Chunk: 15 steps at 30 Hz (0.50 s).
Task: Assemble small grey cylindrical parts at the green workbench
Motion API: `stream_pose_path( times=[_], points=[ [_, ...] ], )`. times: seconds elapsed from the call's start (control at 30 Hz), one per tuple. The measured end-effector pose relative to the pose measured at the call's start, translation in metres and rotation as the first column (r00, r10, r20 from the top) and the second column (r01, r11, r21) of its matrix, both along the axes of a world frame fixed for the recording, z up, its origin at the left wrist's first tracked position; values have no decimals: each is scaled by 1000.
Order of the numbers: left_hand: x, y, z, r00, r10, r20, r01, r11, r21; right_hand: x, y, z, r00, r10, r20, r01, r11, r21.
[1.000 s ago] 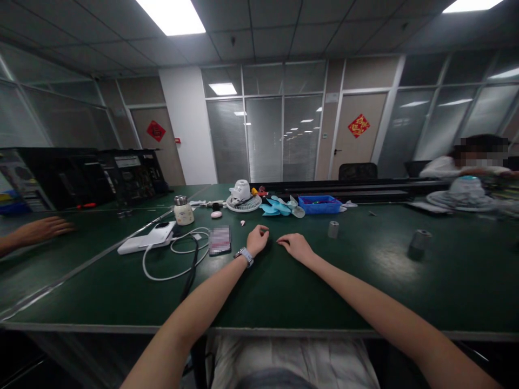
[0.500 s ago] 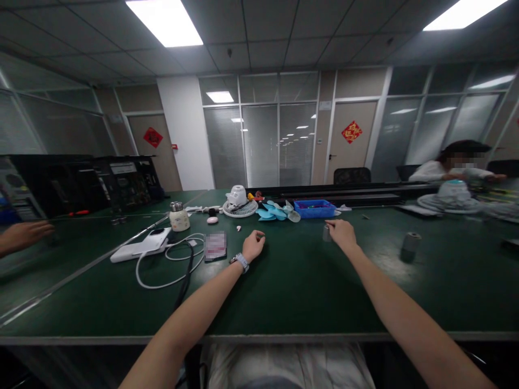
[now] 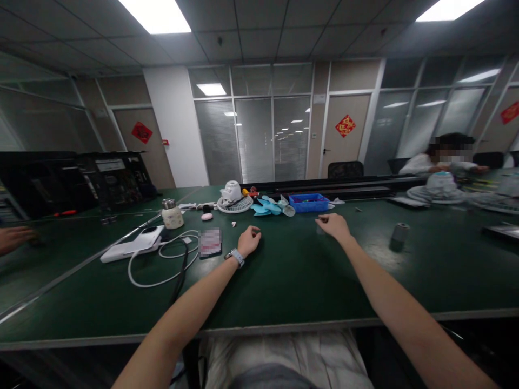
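My left hand (image 3: 248, 241), with a watch (image 3: 235, 257) on the wrist, rests on the green tabletop, fingers loosely curled and apart, holding nothing. A small dark booklet-sized item (image 3: 210, 242), partly blurred out, lies to its left. My right hand (image 3: 334, 224) is closed in a pinch over the table. Under its fingertips shows a faint small grey cylinder (image 3: 320, 229), mostly hidden and hard to make out. Farther right, another grey metal cylinder (image 3: 401, 232) stands upright on the table, apart from my hand.
Behind my hands are a white fan part (image 3: 232, 193), light-blue fan blades (image 3: 267, 206) and a blue tray (image 3: 308, 203). Leftward are a cream bottle (image 3: 172, 216), white power bank (image 3: 132, 247) and cables. Another person's hand (image 3: 16, 239) reaches in at far left; a person (image 3: 421, 162) sits far right.
The view has shifted slightly, moving everything a little leftward. The cylinder under my right fingertips shows less clearly now. The hand at far left has drawn back toward the edge.
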State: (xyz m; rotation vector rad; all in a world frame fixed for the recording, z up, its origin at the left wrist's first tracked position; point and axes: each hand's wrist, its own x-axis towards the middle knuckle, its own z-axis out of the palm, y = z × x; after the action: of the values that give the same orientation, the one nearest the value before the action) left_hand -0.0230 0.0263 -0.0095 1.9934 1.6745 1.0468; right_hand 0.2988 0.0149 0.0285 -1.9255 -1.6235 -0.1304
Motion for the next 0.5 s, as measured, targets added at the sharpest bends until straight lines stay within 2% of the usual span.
stream_pose_path(
  times=[0.1, 0.17, 0.23, 0.3, 0.4, 0.5],
  points=[
    [-1, 2, -1, 1000, -2, -7, 2, 1000, 0, 8, 4, -13, 992, 1, -123, 1, 1000, 10],
    [-1, 2, -1, 1000, -8, 4, 8, 1000, 5, 11, 4, -20, 982, -34, -186, 29, 999, -29],
    [0, 0, 1, 999, -23, 29, 23, 1000, 17, 5, 2, -23, 971, -64, -232, 52, 997, -57],
    [2, -4, 4, 996, -58, 67, 56, 998, 43, -14, 0, -24, 957, -24, -290, 17, 1000, -26],
    [9, -14, 11, 978, -173, 117, 158, 980, 122, -62, -4, -25, 885, 235, -402, -225, 972, 73],
    [19, -26, 16, 958, -265, 108, 237, 946, 220, -114, -8, -32, 749, 494, -442, -475, 865, 162]
  ],
)
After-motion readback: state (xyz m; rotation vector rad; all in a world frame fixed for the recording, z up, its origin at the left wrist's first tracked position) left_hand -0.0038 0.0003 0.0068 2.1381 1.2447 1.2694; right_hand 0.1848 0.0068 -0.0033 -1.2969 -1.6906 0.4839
